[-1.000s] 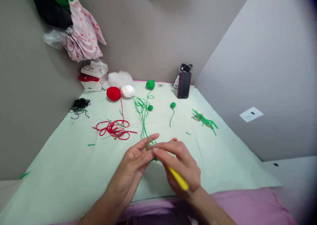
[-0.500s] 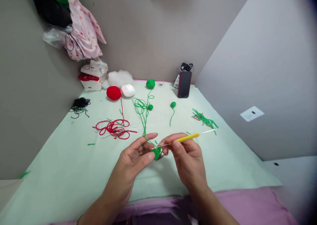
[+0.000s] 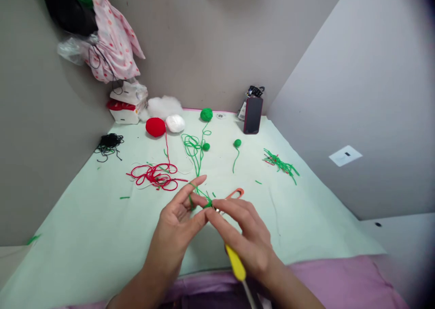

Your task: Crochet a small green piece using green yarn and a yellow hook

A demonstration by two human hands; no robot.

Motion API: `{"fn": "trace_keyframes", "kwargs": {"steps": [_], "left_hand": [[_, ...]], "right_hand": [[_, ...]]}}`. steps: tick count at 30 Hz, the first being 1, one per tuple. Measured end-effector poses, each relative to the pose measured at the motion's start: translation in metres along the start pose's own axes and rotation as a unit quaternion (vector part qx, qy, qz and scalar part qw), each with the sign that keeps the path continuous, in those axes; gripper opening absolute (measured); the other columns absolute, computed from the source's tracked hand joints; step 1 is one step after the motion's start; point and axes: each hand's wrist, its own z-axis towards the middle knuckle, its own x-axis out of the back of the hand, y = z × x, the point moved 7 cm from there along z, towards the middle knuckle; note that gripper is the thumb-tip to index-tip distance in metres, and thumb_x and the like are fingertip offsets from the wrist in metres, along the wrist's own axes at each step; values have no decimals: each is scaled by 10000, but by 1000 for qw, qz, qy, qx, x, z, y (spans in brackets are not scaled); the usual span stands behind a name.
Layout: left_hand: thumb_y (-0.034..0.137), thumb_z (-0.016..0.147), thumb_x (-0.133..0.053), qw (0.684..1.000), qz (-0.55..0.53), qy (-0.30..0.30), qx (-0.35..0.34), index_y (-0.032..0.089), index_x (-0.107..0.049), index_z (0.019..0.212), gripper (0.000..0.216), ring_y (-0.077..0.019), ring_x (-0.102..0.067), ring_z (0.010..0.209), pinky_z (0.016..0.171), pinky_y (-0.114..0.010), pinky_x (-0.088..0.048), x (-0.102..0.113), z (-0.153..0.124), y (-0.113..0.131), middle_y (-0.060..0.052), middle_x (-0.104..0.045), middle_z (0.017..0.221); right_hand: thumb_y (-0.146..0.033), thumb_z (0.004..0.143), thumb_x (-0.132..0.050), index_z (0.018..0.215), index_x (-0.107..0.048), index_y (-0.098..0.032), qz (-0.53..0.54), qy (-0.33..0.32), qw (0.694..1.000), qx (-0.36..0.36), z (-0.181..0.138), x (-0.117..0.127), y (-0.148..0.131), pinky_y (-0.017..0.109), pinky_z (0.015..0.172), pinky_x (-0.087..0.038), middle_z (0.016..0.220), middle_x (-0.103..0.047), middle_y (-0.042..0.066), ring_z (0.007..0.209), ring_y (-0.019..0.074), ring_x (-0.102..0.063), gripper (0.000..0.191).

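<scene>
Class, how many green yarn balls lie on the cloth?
3. A large ball at the far edge; a small ball just nearer than it; a third ball right of that, trailing a tail. The left hand and right hand may hide more.

Bright, even light; perhaps edge-warped.
</scene>
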Motion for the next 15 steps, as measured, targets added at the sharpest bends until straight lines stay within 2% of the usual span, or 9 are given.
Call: {"fn": "trace_keyframes", "kwargs": {"steps": [2, 4, 7, 9, 12, 15], "left_hand": [[362, 744, -993, 993, -79, -38, 74, 308, -815, 1309, 595, -181, -632, 921, 969, -326, -477, -6, 0, -9, 15, -685, 871], [349, 725, -1000, 985, -116, -53, 114, 254, -821, 1300, 610, -177, -633, 917, 962, -314, -479, -7, 0, -11, -3, -701, 876], [319, 729, -991, 989, -106, -41, 90, 241, -841, 1257, 554, -164, -623, 889, 943, -297, -474, -4, 1, -6, -6, -710, 879], [318, 744, -980, 993, -79, -49, 68, 262, -853, 1229, 504, -174, -628, 885, 936, -311, -480, -6, 0, -2, 0, -708, 870], [337, 780, -959, 997, -21, -66, 43, 278, -869, 1188, 422, -208, -650, 915, 921, -335, -496, -11, -2, -1, -15, -734, 888], [332, 802, -953, 999, -4, -48, 20, 291, -866, 1191, 401, -216, -671, 953, 935, -330, -504, -11, -2, 0, -17, -769, 924]], "right_hand": [[-42, 1036, -595, 1302, -749, -217, 1, 22, 1000, -1, -3, 1, 0, 354, 855, -671, 1129, -836, 127, 1033, 226, -789, 354], [-78, 1058, -584, 1269, -765, -232, 99, 65, 990, -80, -4, 4, 13, 360, 819, -662, 1077, -838, 100, 939, 210, -783, 318], [-179, 1081, -603, 1142, -806, -252, 267, 113, 932, -218, -4, 4, 34, 333, 682, -623, 922, -822, 51, 740, 177, -726, 224], [-242, 1069, -651, 1054, -833, -258, 312, 110, 909, -254, -1, 1, 38, 323, 655, -609, 887, -818, 51, 756, 189, -734, 183], [-226, 1040, -706, 1050, -852, -278, 289, 80, 922, -243, 4, -3, 35, 350, 754, -632, 938, -847, 59, 884, 220, -777, 155], [-128, 1031, -687, 1176, -831, -318, 229, 78, 946, -214, 1, -2, 31, 338, 757, -633, 997, -847, 50, 890, 206, -776, 279]]}}
